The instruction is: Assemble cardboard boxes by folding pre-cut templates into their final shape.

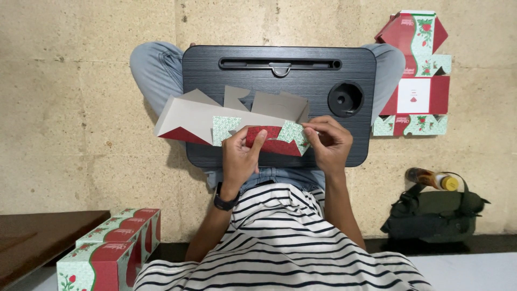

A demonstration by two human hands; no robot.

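Observation:
A partly folded cardboard box [199, 116], grey inside with red and green floral print outside, lies across a black lap tray [280, 56] on my knees. My left hand [239, 156] grips its red front flap with the thumb on top. My right hand [328, 141] pinches the green patterned corner flap at the box's right end. Several grey flaps stand up behind my fingers.
A flat unfolded box blank [414, 75] lies on the stone floor at the right. Several finished red and green boxes [110, 245] stand at the lower left beside a dark wooden surface [32, 237]. A green bag [436, 215] with a bottle [431, 179] sits at the lower right.

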